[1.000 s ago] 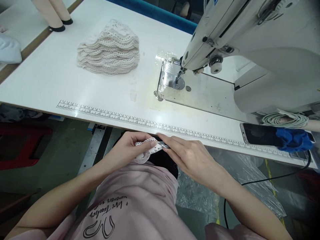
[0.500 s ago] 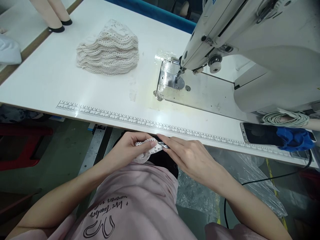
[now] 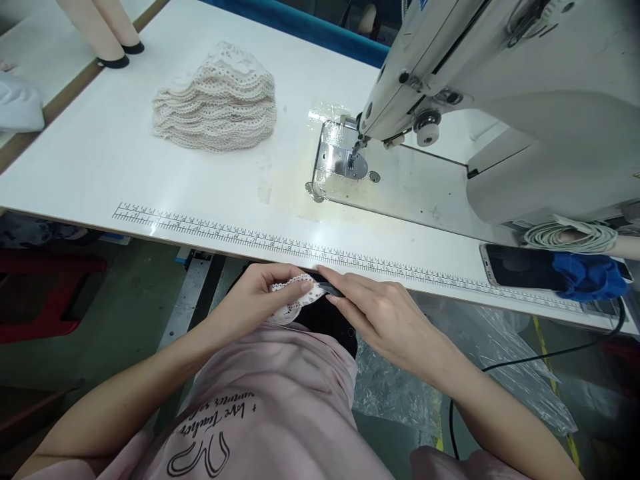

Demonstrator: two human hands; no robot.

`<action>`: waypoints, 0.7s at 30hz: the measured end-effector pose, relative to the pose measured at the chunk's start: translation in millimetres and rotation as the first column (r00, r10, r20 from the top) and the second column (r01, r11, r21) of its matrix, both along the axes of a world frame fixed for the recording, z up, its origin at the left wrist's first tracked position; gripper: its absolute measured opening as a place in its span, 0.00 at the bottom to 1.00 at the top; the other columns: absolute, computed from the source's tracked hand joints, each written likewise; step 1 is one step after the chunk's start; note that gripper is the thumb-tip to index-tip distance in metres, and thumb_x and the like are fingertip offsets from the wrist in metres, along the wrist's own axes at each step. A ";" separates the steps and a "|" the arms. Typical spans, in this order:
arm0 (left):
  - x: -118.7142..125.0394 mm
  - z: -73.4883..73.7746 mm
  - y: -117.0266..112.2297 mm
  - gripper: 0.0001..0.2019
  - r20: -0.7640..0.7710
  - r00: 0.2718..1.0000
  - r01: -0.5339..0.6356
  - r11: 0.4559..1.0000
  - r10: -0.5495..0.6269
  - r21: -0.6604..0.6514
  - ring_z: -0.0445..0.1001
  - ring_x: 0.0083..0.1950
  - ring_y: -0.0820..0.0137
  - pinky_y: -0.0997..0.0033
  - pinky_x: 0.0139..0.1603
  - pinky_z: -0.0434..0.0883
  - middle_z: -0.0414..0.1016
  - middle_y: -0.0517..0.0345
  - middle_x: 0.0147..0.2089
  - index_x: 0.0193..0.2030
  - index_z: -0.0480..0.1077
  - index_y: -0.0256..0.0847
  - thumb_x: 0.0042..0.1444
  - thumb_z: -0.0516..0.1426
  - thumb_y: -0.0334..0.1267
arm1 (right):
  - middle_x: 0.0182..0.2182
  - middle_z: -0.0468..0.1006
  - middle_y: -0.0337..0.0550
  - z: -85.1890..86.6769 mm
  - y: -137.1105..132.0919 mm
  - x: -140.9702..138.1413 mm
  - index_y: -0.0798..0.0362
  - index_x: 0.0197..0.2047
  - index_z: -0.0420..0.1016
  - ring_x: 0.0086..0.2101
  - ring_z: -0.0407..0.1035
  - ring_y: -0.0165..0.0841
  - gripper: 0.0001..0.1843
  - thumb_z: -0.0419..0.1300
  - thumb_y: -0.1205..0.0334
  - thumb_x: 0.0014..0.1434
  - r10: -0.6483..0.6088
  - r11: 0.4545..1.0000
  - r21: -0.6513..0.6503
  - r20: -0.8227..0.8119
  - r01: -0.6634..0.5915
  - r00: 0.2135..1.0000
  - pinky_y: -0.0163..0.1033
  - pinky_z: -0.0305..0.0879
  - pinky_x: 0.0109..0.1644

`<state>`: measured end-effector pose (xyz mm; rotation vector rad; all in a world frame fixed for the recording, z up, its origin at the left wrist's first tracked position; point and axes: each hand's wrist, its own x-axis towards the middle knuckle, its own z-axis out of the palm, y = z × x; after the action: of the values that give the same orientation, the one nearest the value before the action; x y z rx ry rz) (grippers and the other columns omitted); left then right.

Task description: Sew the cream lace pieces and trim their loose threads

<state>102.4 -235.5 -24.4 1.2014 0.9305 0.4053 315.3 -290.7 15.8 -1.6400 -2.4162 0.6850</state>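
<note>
A stack of cream lace [image 3: 215, 103] lies at the far left of a white table [image 3: 90, 167]. By the near edge, the left hand [image 3: 255, 293] pinches a lace piece [image 3: 284, 315], its right end poking past the grip toward a metal tool [image 3: 329, 288] grasped by the right hand [image 3: 387, 310]; farther right, blue cloth [image 3: 593, 277] overlaps a phone [image 3: 523, 268].

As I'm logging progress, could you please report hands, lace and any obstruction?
Left hand pinching lace piece. Right hand holding grey tool at lace's edge. Nothing visibly in the way.
</note>
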 end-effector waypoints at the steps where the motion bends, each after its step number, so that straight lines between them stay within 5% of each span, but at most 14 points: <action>1: 0.1 0.3 0.1 0.16 0.010 1.000 0.001 1.000 -0.001 0.008 0.64 0.31 0.74 0.74 0.33 0.62 0.72 0.60 0.30 0.34 0.77 0.40 0.59 0.60 0.52 | 0.53 0.79 0.51 0.5 0.5 0.0 0.53 0.69 0.60 0.45 0.78 0.40 0.24 0.48 0.60 0.72 -0.020 1.000 -0.007 -0.026 0.019 0.999 0.46 0.76 0.46; 4: 0.0 1.6 0.8 0.14 0.026 1.000 0.003 1.000 -0.003 0.011 0.67 0.34 0.73 0.75 0.36 0.64 0.74 0.59 0.32 0.35 0.78 0.41 0.59 0.61 0.50 | 0.54 0.79 0.48 1.4 4.4 -0.3 0.51 0.65 0.67 0.41 0.79 0.37 0.24 0.55 0.60 0.68 -0.116 0.992 -0.076 -0.180 0.104 0.977 0.42 0.76 0.45; 10: -0.8 7.2 0.8 0.12 0.014 0.999 0.038 0.998 -0.038 0.040 0.66 0.31 0.76 0.77 0.33 0.63 0.74 0.62 0.30 0.34 0.78 0.42 0.59 0.61 0.47 | 0.39 0.84 0.40 -3.1 15.2 -1.8 0.50 0.46 0.80 0.35 0.76 0.30 0.10 0.60 0.59 0.64 -0.228 0.957 -0.263 -0.434 0.120 0.871 0.31 0.67 0.34; 14: -1.3 9.7 -0.4 0.12 -0.033 0.999 0.040 0.993 -0.037 0.109 0.66 0.32 0.75 0.76 0.33 0.64 0.75 0.61 0.31 0.34 0.78 0.41 0.60 0.61 0.47 | 0.29 0.80 0.38 -5.9 17.6 0.4 0.53 0.36 0.78 0.29 0.71 0.28 0.10 0.61 0.57 0.64 -0.236 0.958 -0.252 -0.426 0.137 0.873 0.32 0.63 0.32; 21: 2.2 6.5 -1.2 0.12 -0.050 0.996 0.082 0.993 -0.078 0.084 0.70 0.35 0.72 0.75 0.35 0.65 0.78 0.59 0.34 0.34 0.79 0.42 0.59 0.61 0.48 | 0.32 0.78 0.39 -9.0 12.1 2.6 0.52 0.40 0.73 0.30 0.69 0.27 0.08 0.56 0.58 0.67 -0.180 0.982 -0.028 -0.448 0.188 0.876 0.31 0.62 0.32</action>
<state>104.7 -236.8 -17.9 1.3278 0.9089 0.3571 317.9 -278.6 6.8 -1.4781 -1.9085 0.8926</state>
